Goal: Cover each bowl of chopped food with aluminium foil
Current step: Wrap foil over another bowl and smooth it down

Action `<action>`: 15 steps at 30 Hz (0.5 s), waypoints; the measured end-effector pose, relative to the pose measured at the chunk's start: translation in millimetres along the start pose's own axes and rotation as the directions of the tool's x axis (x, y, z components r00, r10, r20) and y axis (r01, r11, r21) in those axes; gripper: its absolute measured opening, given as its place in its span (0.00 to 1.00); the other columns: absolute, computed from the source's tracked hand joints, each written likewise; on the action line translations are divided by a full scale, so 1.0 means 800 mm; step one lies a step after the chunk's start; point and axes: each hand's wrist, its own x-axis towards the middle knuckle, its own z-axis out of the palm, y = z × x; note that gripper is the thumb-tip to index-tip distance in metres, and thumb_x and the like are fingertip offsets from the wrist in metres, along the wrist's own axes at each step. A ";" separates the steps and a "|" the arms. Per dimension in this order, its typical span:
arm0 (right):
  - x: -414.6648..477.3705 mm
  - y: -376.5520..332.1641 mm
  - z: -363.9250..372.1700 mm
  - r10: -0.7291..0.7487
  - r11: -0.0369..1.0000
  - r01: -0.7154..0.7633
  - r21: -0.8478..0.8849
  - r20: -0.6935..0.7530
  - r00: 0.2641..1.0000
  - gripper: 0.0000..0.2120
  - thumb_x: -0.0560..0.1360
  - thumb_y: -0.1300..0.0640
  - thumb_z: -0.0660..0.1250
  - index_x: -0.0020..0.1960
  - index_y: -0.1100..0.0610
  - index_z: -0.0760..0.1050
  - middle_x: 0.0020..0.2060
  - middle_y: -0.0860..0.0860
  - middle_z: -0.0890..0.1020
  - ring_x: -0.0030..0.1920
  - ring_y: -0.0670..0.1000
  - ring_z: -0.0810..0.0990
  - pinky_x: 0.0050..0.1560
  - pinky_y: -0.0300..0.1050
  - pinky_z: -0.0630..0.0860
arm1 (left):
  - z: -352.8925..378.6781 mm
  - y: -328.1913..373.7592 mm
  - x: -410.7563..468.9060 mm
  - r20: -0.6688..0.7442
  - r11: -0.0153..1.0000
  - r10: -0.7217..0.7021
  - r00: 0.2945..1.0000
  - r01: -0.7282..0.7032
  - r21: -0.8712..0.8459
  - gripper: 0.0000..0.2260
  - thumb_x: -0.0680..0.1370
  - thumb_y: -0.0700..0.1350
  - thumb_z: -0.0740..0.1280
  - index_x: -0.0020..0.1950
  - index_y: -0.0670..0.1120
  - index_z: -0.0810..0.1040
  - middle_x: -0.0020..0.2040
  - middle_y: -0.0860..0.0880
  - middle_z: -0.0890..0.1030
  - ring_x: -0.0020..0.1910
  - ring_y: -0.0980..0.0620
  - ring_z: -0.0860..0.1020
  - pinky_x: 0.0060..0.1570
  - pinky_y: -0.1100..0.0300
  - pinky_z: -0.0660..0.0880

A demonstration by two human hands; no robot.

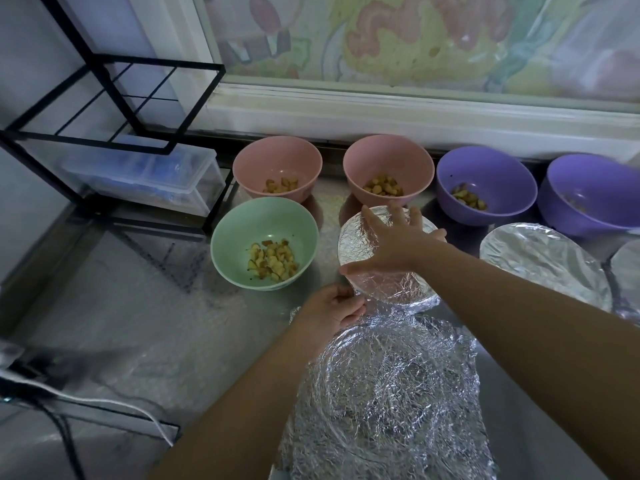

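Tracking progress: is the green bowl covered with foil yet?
No, the green bowl sits open, its chopped food showing.

Green bowl (242,230), pink bowls (277,161) (silver foil (388,289))

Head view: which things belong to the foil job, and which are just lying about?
Job: green bowl, left pink bowl, right pink bowl, left purple bowl, right purple bowl, foil-covered bowl under right hand, second covered bowl, crumpled foil in front.
Lying about: black wire rack, clear plastic box, cables.
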 end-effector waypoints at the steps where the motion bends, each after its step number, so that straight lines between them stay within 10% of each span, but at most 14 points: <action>1: 0.000 0.000 0.000 -0.001 1.000 0.001 0.000 0.000 1.000 0.62 0.59 0.16 0.63 0.80 0.36 0.34 0.81 0.51 0.33 0.80 0.66 0.35 0.68 0.84 0.47 | -0.003 0.003 0.001 0.005 0.999 -0.004 1.000 0.003 0.036 0.02 0.78 0.33 0.67 0.50 0.38 0.77 0.48 0.40 0.82 0.47 0.50 0.82 0.53 0.61 0.81; 8: 0.000 0.001 0.001 -0.008 1.000 0.008 0.013 -0.002 1.000 0.62 0.59 0.16 0.64 0.80 0.36 0.34 0.81 0.50 0.33 0.80 0.65 0.34 0.67 0.85 0.46 | -0.007 0.022 0.007 -0.040 0.992 -0.115 0.993 0.113 -0.049 0.05 0.77 0.30 0.67 0.49 0.38 0.77 0.43 0.43 0.84 0.41 0.51 0.84 0.44 0.60 0.83; 15: 0.003 0.001 0.002 -0.007 1.000 0.007 0.006 0.006 1.000 0.61 0.60 0.17 0.64 0.80 0.36 0.33 0.80 0.51 0.32 0.79 0.66 0.34 0.66 0.85 0.45 | 0.019 0.025 -0.007 -0.135 0.795 -0.327 0.935 0.195 -0.575 0.03 0.78 0.29 0.66 0.46 0.35 0.77 0.38 0.41 0.81 0.41 0.48 0.80 0.42 0.57 0.82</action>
